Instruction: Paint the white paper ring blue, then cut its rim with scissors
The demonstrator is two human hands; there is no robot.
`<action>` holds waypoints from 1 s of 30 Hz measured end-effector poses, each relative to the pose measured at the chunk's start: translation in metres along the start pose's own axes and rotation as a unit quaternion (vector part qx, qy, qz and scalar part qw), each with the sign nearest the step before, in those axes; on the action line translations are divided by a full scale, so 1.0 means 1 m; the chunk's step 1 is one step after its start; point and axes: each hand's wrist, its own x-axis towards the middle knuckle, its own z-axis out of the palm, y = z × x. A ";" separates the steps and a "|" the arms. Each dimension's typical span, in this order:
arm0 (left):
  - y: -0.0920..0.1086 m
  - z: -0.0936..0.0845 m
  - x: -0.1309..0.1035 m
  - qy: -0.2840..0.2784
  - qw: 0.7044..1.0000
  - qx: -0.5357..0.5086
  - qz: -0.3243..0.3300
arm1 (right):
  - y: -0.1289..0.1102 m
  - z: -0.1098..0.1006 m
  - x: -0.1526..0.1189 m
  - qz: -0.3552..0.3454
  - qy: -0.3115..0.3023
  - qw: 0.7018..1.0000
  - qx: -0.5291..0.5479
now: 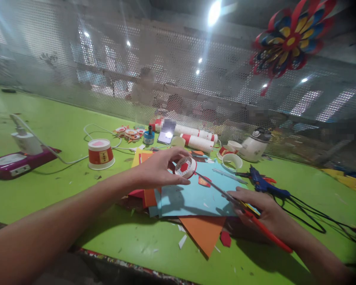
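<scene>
My left hand [172, 166] grips a cut-down paper cup base [185, 168], a short white ring with a red patch inside, tilted on its side above the light blue paper [192, 200]. My right hand [258, 206] is closed round red-handled scissors [242, 206]. The scissor blades point up and left, and their tips meet or nearly meet the rim of the cup base; I cannot tell whether they touch. A small red printed piece [204, 181] lies on the blue paper, close to the blades. Orange paper [203, 233] sticks out beneath the blue sheets.
A blue glue gun [264, 184] with black cable lies at right. Behind are a cut white cup ring [231, 162], a white kettle-like bottle [255, 145], stacked cups [198, 143], a phone [166, 132] and an ink-like bottle [148, 137]. At left, a red-and-white cup [100, 154] and a purple power strip [20, 162].
</scene>
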 end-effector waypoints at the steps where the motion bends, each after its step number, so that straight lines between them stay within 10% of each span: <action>1: 0.000 0.000 0.000 0.000 1.000 0.000 0.000 | 0.000 0.000 0.000 -0.001 -0.001 1.000 -0.001; 30: 0.004 0.001 0.000 -0.009 1.000 0.018 -0.018 | -0.001 0.001 0.000 -0.003 -0.039 0.999 0.011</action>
